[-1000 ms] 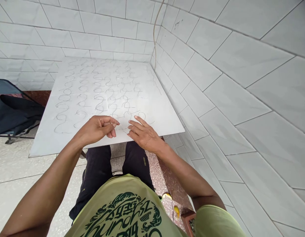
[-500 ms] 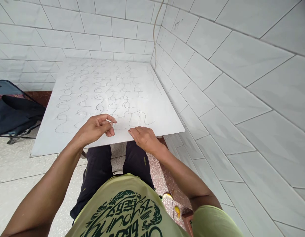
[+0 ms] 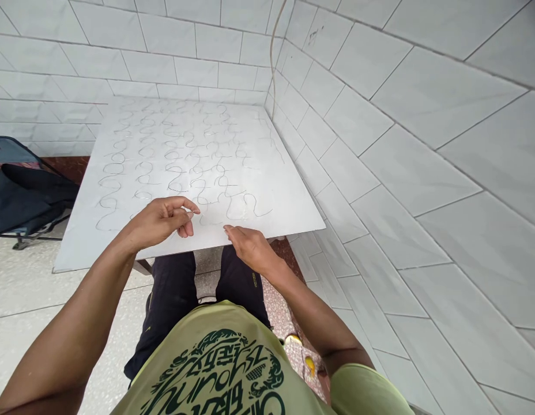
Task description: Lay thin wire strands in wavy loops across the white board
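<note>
Rows of thin, dark, S-shaped curved strands lie across a white board; whether they are wire or thread I cannot tell. Above the board's near edge is my left hand, its thumb and index finger drawn together in a pinch. Whatever is between those fingertips is too fine to make out. My right hand is a short gap to the right, over the same edge, with fingers pressed together and thumb hidden. Any strand in it cannot be seen. Just beyond the right hand lies one larger curved strand.
White tiled walls meet behind the board and run along its right side. A thin cable hangs in the corner. At the left stands a folding chair with dark cloth on it. My legs are under the near edge.
My left hand has shifted slightly left, widening the gap between the hands. The right hand stays almost in place, its fingers a little more closed. The strands look unchanged.
</note>
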`<state>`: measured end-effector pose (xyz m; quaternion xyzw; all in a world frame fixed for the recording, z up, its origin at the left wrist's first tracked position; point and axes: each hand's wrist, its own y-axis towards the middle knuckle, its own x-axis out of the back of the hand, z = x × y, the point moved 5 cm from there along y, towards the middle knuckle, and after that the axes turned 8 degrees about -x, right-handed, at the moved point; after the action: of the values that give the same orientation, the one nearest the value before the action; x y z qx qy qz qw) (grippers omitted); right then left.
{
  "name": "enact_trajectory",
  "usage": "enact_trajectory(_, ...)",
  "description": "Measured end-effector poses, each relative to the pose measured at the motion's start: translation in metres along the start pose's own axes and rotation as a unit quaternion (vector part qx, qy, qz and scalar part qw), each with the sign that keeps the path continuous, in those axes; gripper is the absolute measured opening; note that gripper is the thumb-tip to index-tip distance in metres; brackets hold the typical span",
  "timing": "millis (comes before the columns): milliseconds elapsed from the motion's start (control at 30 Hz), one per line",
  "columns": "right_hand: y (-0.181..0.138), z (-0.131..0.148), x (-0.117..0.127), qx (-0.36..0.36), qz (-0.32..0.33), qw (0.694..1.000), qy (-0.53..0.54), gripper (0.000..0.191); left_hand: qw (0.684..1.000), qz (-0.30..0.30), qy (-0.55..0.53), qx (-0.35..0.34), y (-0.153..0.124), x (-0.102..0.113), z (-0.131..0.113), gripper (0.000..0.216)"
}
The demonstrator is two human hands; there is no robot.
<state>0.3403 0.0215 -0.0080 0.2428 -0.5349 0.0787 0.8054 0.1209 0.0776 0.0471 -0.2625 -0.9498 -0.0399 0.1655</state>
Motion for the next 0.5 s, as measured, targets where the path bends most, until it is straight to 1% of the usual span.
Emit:
enact_trajectory(67,-0.001,-0.002,-0.003,-0.034,0.01,0.997,0.064,0.027,1.0,0.007,-0.002,-0.005,0.0,-0.001,0.0,0.022)
enact_trajectory(167,-0.003,-0.002,-0.008,-0.096,0.036,0.982,0.158,0.028,1.0,0.009,0.002,-0.01,0.001,-0.002,0.001,0.022)
enact_trajectory(233,-0.005,-0.001,-0.009,-0.131,0.049,0.972,0.191,0.027,1.0,0.006,0.008,-0.01,0.002,-0.002,0.001,0.022)
enact_trajectory(267,-0.006,-0.001,-0.009,-0.138,0.051,0.97,0.196,0.025,1.0,0.003,0.01,-0.01,0.002,-0.001,0.001,0.022)
enact_trajectory(333,-0.009,0.0,-0.006,-0.13,0.053,0.972,0.186,0.022,1.0,-0.002,0.015,-0.01,0.003,0.002,0.002,0.022)
enact_trajectory(433,-0.012,0.001,-0.003,-0.112,0.061,0.98,0.154,0.024,1.0,-0.005,0.021,-0.012,0.003,0.005,0.003,0.021)
enact_trajectory(500,-0.013,0.0,-0.004,-0.124,0.067,0.983,0.12,0.027,1.0,-0.002,0.02,-0.013,0.004,0.005,0.004,0.021)
